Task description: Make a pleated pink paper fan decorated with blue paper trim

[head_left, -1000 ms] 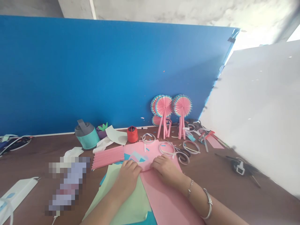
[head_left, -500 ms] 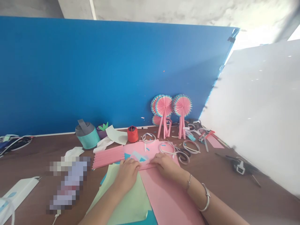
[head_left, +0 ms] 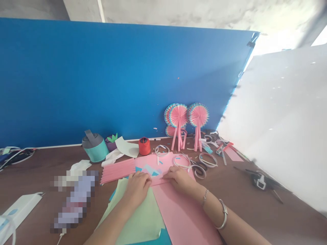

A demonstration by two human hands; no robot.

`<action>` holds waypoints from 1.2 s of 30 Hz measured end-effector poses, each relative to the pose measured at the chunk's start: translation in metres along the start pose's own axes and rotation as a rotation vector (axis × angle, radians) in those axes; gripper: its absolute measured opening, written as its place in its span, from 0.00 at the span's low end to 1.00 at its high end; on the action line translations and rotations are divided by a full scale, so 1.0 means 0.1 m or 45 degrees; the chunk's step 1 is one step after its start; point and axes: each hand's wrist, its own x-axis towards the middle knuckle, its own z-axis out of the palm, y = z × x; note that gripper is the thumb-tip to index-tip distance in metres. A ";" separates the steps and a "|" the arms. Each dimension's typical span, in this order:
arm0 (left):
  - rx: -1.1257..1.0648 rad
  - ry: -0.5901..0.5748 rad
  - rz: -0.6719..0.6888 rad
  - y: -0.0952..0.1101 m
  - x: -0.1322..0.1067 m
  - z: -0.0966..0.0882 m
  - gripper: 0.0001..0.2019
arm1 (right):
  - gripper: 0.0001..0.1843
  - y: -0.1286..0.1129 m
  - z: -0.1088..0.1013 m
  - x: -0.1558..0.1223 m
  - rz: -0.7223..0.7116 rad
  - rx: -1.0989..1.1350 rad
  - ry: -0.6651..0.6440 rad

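A long sheet of pink paper [head_left: 186, 212] lies on the table, its far edge folded into a narrow strip. My left hand [head_left: 138, 187] pinches the left end of that fold, fingers curled over it. At the right end, my right hand [head_left: 180, 180] is closed on the same fold. Pale green paper [head_left: 140, 217] lies beneath my left forearm, with blue paper [head_left: 153, 240] showing under it. Left of my left hand rests an accordion-pleated pink paper [head_left: 119, 171]. Beyond the hands, small blue and white scraps are scattered over more pink paper [head_left: 150, 158].
Pink round paper fans [head_left: 178, 115] lean on the blue partition [head_left: 102, 81]. Rolls of tape strip [head_left: 208, 160] and scissors [head_left: 199, 165] lie to the right. A red container [head_left: 144, 146] and a teal-grey pot [head_left: 95, 149] stand behind. A white power strip [head_left: 19, 214] lies left.
Both hands stay on the fold with hardly any movement. The view has shifted very slightly.
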 end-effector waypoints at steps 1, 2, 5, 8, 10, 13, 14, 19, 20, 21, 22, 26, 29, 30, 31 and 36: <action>-0.001 -0.004 0.003 -0.01 0.00 -0.01 0.11 | 0.24 0.00 0.00 0.00 0.002 0.006 0.002; -0.002 -0.009 0.013 -0.03 0.00 -0.02 0.11 | 0.24 -0.01 0.00 0.00 0.003 0.010 0.005; 0.000 -0.022 0.061 -0.09 -0.01 -0.07 0.11 | 0.23 -0.01 0.00 -0.01 0.002 0.010 0.022; 0.063 -0.028 0.103 -0.12 -0.04 -0.12 0.11 | 0.22 0.00 0.01 -0.02 -0.017 -0.009 0.043; 0.138 -0.019 0.148 -0.12 -0.07 -0.14 0.12 | 0.22 0.01 0.01 -0.03 -0.045 -0.035 0.051; 0.233 0.003 0.241 -0.10 -0.11 -0.14 0.14 | 0.21 0.03 0.00 -0.05 -0.082 -0.072 0.062; 0.249 0.006 0.260 -0.09 -0.12 -0.14 0.14 | 0.20 0.04 0.00 -0.06 -0.089 -0.082 0.068; 0.281 0.004 0.272 -0.09 -0.15 -0.14 0.11 | 0.19 0.06 -0.02 -0.10 -0.124 -0.112 0.098; 0.301 -0.004 0.269 -0.08 -0.15 -0.15 0.11 | 0.19 0.05 -0.04 -0.11 -0.135 -0.116 0.101; 0.328 -0.016 0.266 -0.06 -0.16 -0.16 0.12 | 0.20 0.03 -0.06 -0.13 -0.147 -0.119 0.099; 0.357 -0.031 0.264 -0.04 -0.17 -0.17 0.12 | 0.20 0.01 -0.09 -0.14 -0.158 -0.119 0.095; 0.365 -0.073 0.259 0.01 -0.18 -0.18 0.15 | 0.20 -0.06 -0.19 -0.18 -0.184 -0.100 0.057; 0.213 -0.083 0.187 -0.04 -0.15 -0.18 0.15 | 0.20 -0.06 -0.19 -0.18 -0.173 -0.098 0.043; 0.144 -0.088 0.148 -0.06 -0.13 -0.17 0.14 | 0.20 -0.05 -0.17 -0.17 -0.159 -0.098 0.042; 0.076 -0.092 0.108 -0.09 -0.12 -0.17 0.14 | 0.20 -0.03 -0.16 -0.16 -0.146 -0.095 0.042; -0.092 -0.081 -0.034 -0.14 -0.07 -0.16 0.14 | 0.19 0.04 -0.10 -0.11 -0.103 -0.046 0.026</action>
